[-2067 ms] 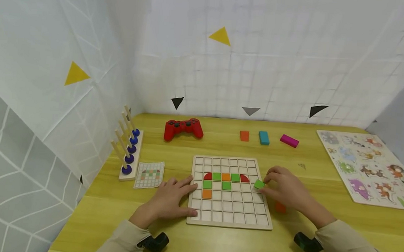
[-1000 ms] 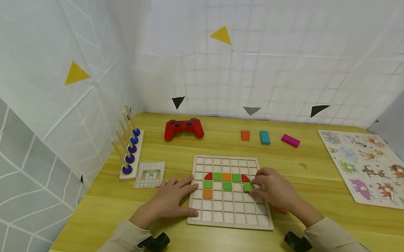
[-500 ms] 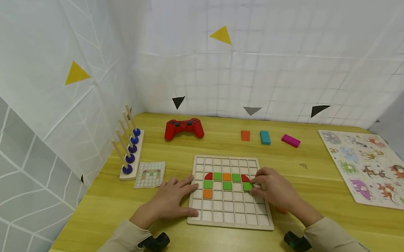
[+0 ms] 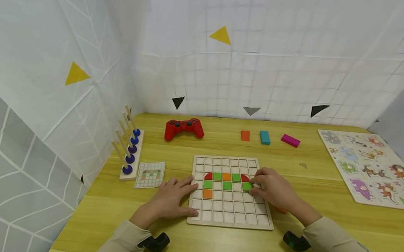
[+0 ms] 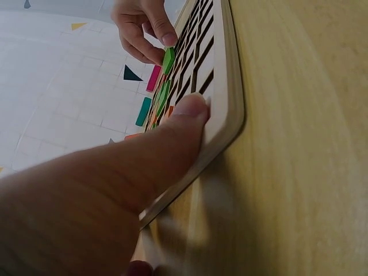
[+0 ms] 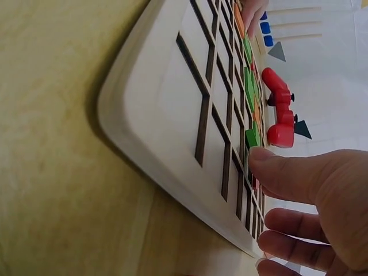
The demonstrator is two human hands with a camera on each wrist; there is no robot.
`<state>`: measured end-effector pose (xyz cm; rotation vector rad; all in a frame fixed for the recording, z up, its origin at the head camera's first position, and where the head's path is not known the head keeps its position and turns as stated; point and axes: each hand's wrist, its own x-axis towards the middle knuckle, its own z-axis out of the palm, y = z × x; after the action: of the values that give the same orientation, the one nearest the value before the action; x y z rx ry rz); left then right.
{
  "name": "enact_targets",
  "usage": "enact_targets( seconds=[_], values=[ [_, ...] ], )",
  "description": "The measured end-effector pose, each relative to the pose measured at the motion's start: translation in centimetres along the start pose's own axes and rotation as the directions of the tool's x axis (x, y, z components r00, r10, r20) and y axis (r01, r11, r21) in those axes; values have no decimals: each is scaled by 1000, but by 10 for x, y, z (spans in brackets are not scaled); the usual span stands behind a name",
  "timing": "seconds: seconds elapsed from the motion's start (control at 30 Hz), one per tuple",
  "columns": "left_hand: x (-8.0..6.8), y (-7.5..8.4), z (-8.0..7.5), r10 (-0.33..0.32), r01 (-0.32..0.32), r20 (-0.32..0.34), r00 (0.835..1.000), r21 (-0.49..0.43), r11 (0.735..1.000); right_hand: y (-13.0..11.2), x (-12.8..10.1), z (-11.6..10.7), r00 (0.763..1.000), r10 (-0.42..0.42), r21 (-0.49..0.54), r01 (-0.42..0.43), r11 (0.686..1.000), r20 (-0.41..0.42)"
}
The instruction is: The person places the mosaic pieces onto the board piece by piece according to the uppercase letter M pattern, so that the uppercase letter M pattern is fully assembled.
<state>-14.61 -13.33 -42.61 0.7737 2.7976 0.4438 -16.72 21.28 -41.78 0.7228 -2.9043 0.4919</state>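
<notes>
A pale wooden grid board (image 4: 231, 218) lies flat in front of me. At its right side my right hand (image 4: 276, 190) pinches a square green tile (image 4: 247, 187) between thumb and fingers, at the cell below the right red rounded tile (image 4: 244, 178). The right wrist view shows the thumb against the edge of this green tile (image 6: 252, 138), which stands slightly tilted. My left hand (image 4: 169, 200) has its fingers spread over the board's left edge, the thumb (image 5: 187, 112) resting on the near corner. Other green, orange and red tiles sit in the grid, such as an orange tile (image 4: 207, 193).
A small pattern card (image 4: 149, 182) lies left, beside a peg stand (image 4: 130, 168) with blue beads. Behind are a red game controller (image 4: 184, 128), an orange tile (image 4: 245, 135), a blue block (image 4: 265, 137) and a magenta block (image 4: 290, 140). An animal puzzle board (image 4: 354, 185) lies right.
From the board's right edge, my right hand has moved left with the green tile to the cell under the right red tile. During the last second it barely shifts. The left hand stays put.
</notes>
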Motion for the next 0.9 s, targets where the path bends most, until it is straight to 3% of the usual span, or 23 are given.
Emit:
enact_targets(
  seconds=[0.7, 0.9],
  values=[
    [1, 0, 0, -3, 3, 8, 1000, 1, 1000, 1, 1, 2, 1000, -10, 8, 10, 1000, 13],
    [1, 0, 0, -4, 4, 8, 1000, 6, 1000, 5, -6, -7, 999, -26, 28, 27, 999, -36]
  ],
)
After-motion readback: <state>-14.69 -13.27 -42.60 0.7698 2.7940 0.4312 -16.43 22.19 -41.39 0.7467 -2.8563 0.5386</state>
